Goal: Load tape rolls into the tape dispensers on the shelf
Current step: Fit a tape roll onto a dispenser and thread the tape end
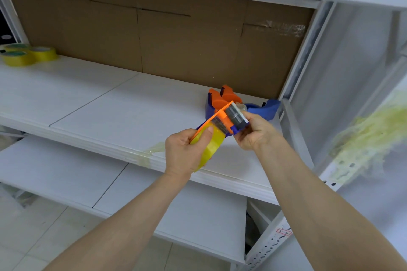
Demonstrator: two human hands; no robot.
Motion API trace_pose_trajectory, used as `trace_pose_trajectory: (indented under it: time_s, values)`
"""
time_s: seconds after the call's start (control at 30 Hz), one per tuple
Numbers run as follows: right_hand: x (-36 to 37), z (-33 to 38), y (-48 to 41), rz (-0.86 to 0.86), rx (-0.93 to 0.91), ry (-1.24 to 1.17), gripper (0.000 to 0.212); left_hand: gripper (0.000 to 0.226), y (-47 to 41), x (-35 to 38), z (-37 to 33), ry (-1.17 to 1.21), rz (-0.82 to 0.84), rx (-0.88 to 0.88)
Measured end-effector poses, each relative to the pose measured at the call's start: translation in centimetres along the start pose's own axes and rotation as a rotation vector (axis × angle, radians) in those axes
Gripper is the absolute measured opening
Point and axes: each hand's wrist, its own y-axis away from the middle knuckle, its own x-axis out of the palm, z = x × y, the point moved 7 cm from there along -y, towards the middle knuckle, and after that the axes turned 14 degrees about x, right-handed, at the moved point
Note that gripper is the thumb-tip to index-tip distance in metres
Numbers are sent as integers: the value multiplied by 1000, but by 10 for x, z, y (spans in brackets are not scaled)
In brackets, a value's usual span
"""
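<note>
The tape roll (211, 149) I hold is yellow, the dispenser (229, 116) blue with orange and grey parts, the shelf (110, 105) white, its cardboard backing (176, 46) brown, and the far rolls (24, 59) yellow with green tops.

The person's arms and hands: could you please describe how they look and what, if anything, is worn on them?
Nothing visible is worn. The left hand and right hand show no gloves, rings or watch, and the left forearm and right forearm are uncovered to the frame's edge, with no sleeve in view.
</note>
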Motion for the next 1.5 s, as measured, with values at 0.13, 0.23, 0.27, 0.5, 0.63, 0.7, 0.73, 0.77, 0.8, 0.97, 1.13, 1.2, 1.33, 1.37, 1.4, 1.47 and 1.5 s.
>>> trace_pose_trajectory:
  time_s: [0.13,0.23,0.27,0.5,0.63,0.7,0.73,0.77,0.8,0.97,1.13,1.2,1.33,1.37,1.4,1.47,1.5]
  values:
    - [8,9,5,33,-63,102,12,63,-2,-5,-3,-5,45,31]
    - [13,36,14,47,-252,297,12,46,-5,-7,-1,-21,120,-1]
    - [15,47,18,44,-335,336,10,43,-6,-8,-1,-23,120,-8]
    - [20,58,27,-15,-467,401,11,44,-4,-5,-15,40,39,14]
    - [15,34,14,15,-224,261,38,42,-1,-4,-15,44,7,29]
    - [12,22,9,6,-151,220,37,43,2,-4,-10,43,-5,20]
    - [11,17,6,7,-119,187,34,44,4,-4,-8,47,-9,11]
    - [9,12,3,7,-94,151,31,43,6,-4,-6,53,-11,2]
    - [8,10,1,5,-83,124,27,43,7,-4,-5,60,-17,-5]
    - [12,-3,-7,61,-44,1,16,44,8,-1,-9,64,-53,-7]
    - [21,-7,-10,107,-58,-104,16,41,5,-5,-4,125,-127,-51]
    - [21,-2,-11,96,-72,-71,21,39,2,-11,3,127,-143,-83]
    - [30,11,-8,94,-207,72,41,24,-4,-14,24,243,-110,-241]
    - [32,12,-8,107,-223,74,45,24,-4,-11,27,255,-56,-261]
    - [33,12,-7,113,-235,62,47,25,-4,-8,29,258,10,-268]
    - [33,13,-7,106,-273,24,41,25,-1,-2,31,230,129,-279]
    - [33,15,-7,99,-300,11,35,25,0,0,34,200,174,-290]
